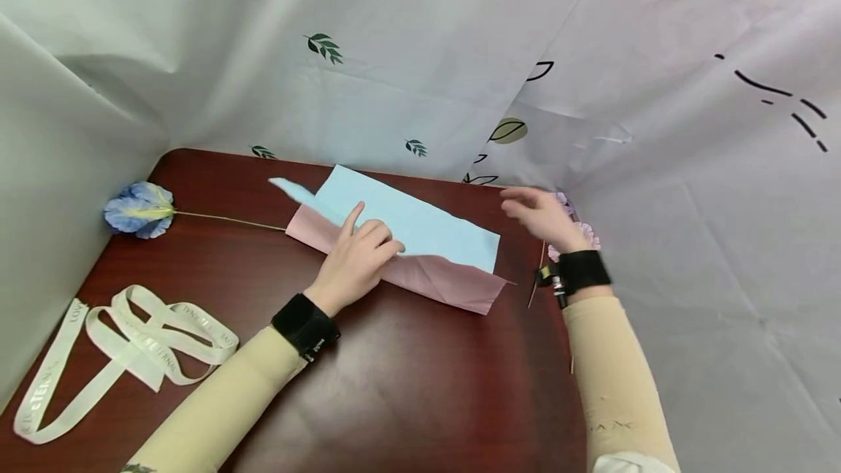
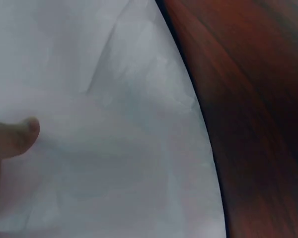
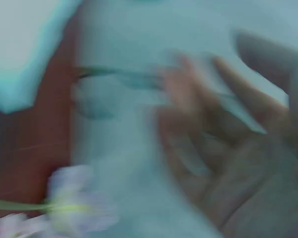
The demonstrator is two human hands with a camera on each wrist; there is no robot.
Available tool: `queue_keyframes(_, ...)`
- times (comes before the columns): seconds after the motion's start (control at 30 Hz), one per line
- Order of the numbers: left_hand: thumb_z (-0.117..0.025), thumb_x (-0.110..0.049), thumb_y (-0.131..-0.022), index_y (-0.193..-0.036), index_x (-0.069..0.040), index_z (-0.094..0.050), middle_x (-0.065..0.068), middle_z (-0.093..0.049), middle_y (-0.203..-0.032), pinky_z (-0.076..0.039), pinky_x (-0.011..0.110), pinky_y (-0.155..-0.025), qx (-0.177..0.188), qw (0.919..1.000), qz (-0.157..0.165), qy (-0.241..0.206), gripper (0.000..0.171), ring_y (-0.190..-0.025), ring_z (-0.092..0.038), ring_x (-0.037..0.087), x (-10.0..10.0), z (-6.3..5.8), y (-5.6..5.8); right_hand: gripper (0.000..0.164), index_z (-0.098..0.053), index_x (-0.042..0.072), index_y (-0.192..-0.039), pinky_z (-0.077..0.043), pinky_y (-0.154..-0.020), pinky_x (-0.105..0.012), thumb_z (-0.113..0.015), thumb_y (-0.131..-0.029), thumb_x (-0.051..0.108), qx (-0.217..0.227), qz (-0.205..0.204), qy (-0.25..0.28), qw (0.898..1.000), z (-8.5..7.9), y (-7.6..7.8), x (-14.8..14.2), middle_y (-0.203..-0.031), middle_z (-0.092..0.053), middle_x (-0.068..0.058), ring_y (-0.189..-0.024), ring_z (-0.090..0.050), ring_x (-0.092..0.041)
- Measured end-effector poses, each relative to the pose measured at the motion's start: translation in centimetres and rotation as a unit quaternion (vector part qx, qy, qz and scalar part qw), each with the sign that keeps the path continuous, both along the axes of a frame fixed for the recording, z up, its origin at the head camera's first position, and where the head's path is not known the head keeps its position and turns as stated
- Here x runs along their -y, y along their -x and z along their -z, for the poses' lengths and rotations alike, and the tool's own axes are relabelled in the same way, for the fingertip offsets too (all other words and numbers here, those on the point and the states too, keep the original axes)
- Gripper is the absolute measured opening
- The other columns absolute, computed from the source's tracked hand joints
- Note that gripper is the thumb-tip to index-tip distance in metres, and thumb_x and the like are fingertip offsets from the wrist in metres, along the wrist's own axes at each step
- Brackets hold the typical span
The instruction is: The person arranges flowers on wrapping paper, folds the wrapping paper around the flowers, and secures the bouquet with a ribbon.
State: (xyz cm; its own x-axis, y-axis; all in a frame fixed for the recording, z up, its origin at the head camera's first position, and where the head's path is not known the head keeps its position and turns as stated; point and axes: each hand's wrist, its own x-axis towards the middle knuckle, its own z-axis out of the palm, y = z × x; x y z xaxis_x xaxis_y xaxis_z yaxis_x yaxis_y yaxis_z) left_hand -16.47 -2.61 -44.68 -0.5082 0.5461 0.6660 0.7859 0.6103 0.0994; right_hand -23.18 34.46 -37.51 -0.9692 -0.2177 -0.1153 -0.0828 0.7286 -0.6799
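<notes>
My left hand [image 1: 358, 258] presses down on the folded paper, its fingers over the edge where a pink flap [image 1: 447, 279] meets a light blue sheet [image 1: 420, 217]. A narrow blue corner sticks up at the paper's left end. In the left wrist view a thumb [image 2: 20, 136] lies on the pale paper [image 2: 124, 148]. A blue artificial flower [image 1: 138, 209] lies to the left, its thin stem [image 1: 223, 219] running to the paper's left end. My right hand [image 1: 542, 217], blurred, is raised with loosely bent fingers, holding nothing. Lilac-pink flowers [image 3: 77, 203] lie close by it.
A loose white printed ribbon [image 1: 141, 341] lies in loops on the left of the dark red-brown table [image 1: 394, 385]. Pale curtain-like cloth [image 1: 394, 42] with leaf prints stands behind and along both sides. Flower stems [image 1: 535, 287] lie along the table's right edge.
</notes>
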Motion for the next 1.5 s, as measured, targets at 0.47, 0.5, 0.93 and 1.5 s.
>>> queue_keyframes(0.47, -0.067, 0.002, -0.089, -0.085, -0.013, -0.062, 0.004, -0.067, -0.108, -0.045, 0.039, -0.103, 0.029, 0.9953, 0.092, 0.011, 0.016, -0.109, -0.062, 0.024, 2.8, 0.8, -1.4, 0.075, -0.026, 0.036, -0.161, -0.012, -0.117, -0.068, -0.06, -0.097, 0.056, -0.027, -0.208, -0.207, 0.956, 12.9, -0.5, 4.0, -0.17, -0.009, -0.009, -0.155, -0.004, -0.039)
queue_keyframes(0.5, -0.069, -0.001, -0.088, -0.085, -0.013, -0.063, 0.005, -0.068, -0.11, -0.045, 0.04, -0.104, 0.041, 0.9944, 0.096, 0.014, 0.014, -0.11, -0.063, 0.024, 3.1, 0.8, -1.4, 0.073, -0.026, 0.036, -0.161, -0.011, -0.118, -0.067, -0.059, -0.098, 0.054, -0.023, -0.218, -0.214, 0.952, 13.0, -0.8, 4.3, -0.17, -0.009, -0.01, -0.155, -0.004, -0.039)
queue_keyframes(0.93, -0.059, -0.04, -0.098, -0.099, -0.029, -0.074, -0.017, -0.068, -0.105, -0.041, 0.041, -0.103, 0.225, 0.9683, 0.089, 0.062, 0.019, -0.107, -0.062, 0.006, 4.9, 0.0, -1.8, 0.083, -0.019, 0.036, -0.162, -0.004, -0.119, -0.066, -0.053, -0.094, 0.068, 0.018, -0.149, -0.241, 0.959, 14.0, -2.9, 3.9, -0.17, 0.002, -0.011, -0.154, 0.004, -0.042)
queue_keyframes(1.5, -0.051, -0.051, -0.103, -0.141, -0.017, -0.061, 0.007, -0.058, -0.143, -0.043, 0.052, -0.106, 0.294, 0.9521, 0.002, 0.083, 0.052, -0.131, -0.055, 0.025, 3.3, 3.8, -1.5, 0.09, -0.021, 0.026, -0.163, -0.007, -0.112, -0.076, -0.06, -0.092, 0.065, 0.064, -0.043, -0.232, 0.97, 13.7, -3.7, 1.7, -0.169, -0.001, -0.021, -0.151, 0.003, -0.051)
